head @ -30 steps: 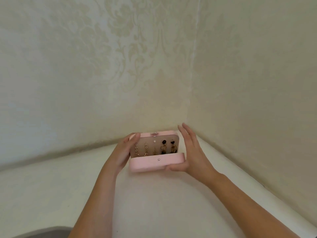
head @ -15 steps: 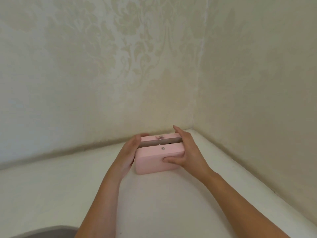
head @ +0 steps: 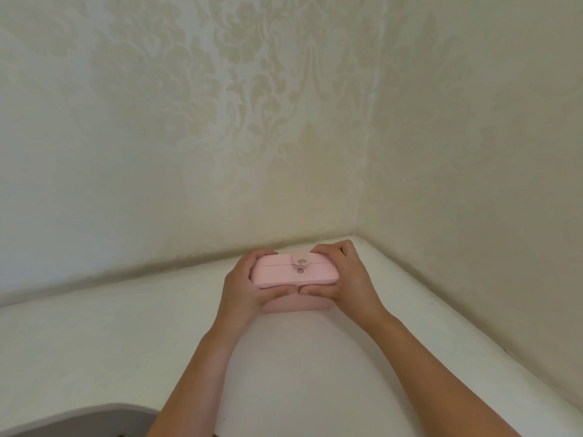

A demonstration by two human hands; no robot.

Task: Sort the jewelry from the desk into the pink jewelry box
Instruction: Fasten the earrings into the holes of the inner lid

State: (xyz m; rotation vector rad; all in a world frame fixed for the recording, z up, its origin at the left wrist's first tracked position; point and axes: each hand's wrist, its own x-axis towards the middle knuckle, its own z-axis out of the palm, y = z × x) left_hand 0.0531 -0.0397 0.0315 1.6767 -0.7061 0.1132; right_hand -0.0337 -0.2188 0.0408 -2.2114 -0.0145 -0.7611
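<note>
Pink jewelry box (head: 293, 274), lid down, standing on the white counter (head: 94, 342) near the corner of two patterned walls (head: 189, 121). Left hand (head: 243, 288) and right hand (head: 347, 279) each grip one end, fingers curled over the lid, thumbs meeting on the front face. Strap tab (head: 299, 258) with a metal stud lies just above a second stud

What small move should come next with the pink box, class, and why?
Probably press the snap tab down onto the stud. The pink jewelry box looks closed, gripped between left hand and right hand, yet the tab's snap sits above the stud, seemingly unfastened.
</note>
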